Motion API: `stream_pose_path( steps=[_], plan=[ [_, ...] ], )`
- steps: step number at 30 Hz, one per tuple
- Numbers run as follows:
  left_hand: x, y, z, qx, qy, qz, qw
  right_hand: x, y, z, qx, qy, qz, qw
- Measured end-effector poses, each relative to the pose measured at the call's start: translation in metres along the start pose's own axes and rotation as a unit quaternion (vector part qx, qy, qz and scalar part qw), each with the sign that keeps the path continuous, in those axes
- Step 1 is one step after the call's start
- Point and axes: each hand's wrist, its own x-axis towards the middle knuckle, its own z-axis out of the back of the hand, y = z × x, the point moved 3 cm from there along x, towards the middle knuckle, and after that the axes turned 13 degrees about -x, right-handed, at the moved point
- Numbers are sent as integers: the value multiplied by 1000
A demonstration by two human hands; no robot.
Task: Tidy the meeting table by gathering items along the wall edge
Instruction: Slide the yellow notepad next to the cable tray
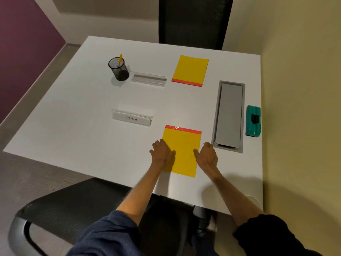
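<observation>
On the white table (pixel 77 111), a yellow notepad with a red top strip (pixel 183 148) lies near the front edge. My left hand (pixel 162 153) rests on its left edge and my right hand (pixel 206 156) touches its right edge, fingers of both loosely bent. A second yellow notepad (pixel 191 70) lies further back. A clear name stand labelled "OSTRICH" (pixel 132 118) sits left of centre, and a bare clear name stand (pixel 148 78) lies behind it. A black mesh pen cup (pixel 119 69) holds a yellow pen. A teal eraser (pixel 253 120) sits by the wall edge.
A grey cable hatch (pixel 229 115) is set into the table's right side, next to the cream wall (pixel 299 89). One black mesh chair (pixel 191 21) stands at the far side and another (pixel 70 206) at the near side under my arms.
</observation>
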Motion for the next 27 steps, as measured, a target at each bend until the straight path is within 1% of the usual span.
stream_pose_path(
  steps=[4, 6, 8, 10, 13, 16, 18, 23, 27],
  plan=[
    [-5, 8, -2, 17, 14, -22, 1000, -10, 6, -11, -15, 14, -9, 1000],
    [-5, 11, 0, 6, 19, -37, 999, -13, 9, -14, -8, 13, -9, 1000],
    [-5, 14, 2, -40, 24, -40, 998, -15, 12, -17, 5, 14, -8, 1000],
    [-4, 17, 6, -114, 21, -35, 993, -16, 13, -19, 31, 17, -16, 999],
    [-3, 18, 12, -199, 22, -14, 980, -16, 13, -18, 97, 17, -45, 994],
    [-3, 19, 16, -229, 28, -4, 973, -17, 14, -13, 179, 14, -85, 980],
    [-4, 20, 17, -239, 34, -1, 970, -18, 16, -12, 215, 23, -106, 971],
    [-6, 24, 22, -285, 34, 4, 958, -18, 15, -12, 272, 44, -139, 951],
    [-6, 24, 27, -335, 24, 16, 942, -23, 16, -11, 288, 68, -129, 946]
  ],
)
